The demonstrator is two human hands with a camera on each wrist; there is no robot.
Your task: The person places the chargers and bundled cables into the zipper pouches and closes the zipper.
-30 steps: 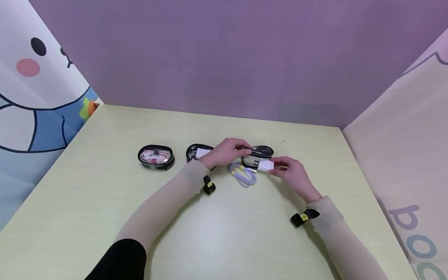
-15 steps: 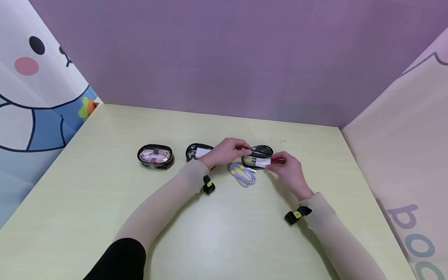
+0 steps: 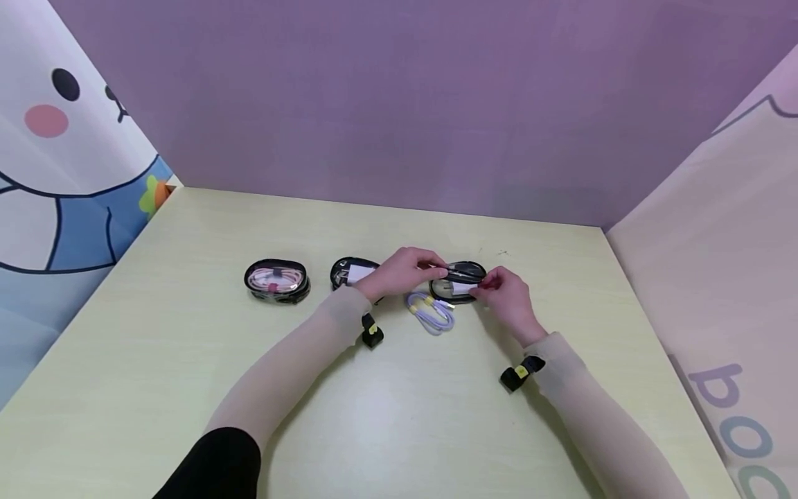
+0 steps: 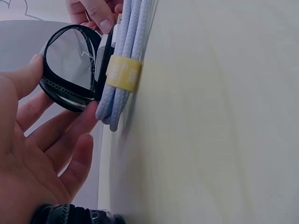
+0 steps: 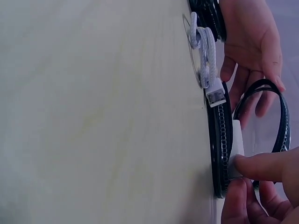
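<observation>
A small clear zip case (image 3: 469, 269) with black edging lies with its lid raised. My left hand (image 3: 402, 270) holds the lid's rim between thumb and fingers; in the left wrist view the clear lid (image 4: 70, 53) stands upright. My right hand (image 3: 510, 299) pinches a white charger plug (image 3: 461, 288), which is inside the case's outline. In the right wrist view the plug (image 5: 236, 140) sits against the zip edge, between thumb and fingers. Just in front of the case lies a coiled lavender braided cable (image 3: 434, 319) with yellow ties and a USB end.
To the left, a second black-edged case (image 3: 341, 272) with a white block (image 3: 360, 271) is partly behind my left hand. Farther left stands another case (image 3: 277, 280) with a pink cable inside. A purple wall (image 3: 399, 125) rises behind the pale table (image 3: 399, 409).
My right hand has moved left and slightly away from me, bringing the white charger plug from the case's right front edge into it. The left hand has stayed on the lid.
</observation>
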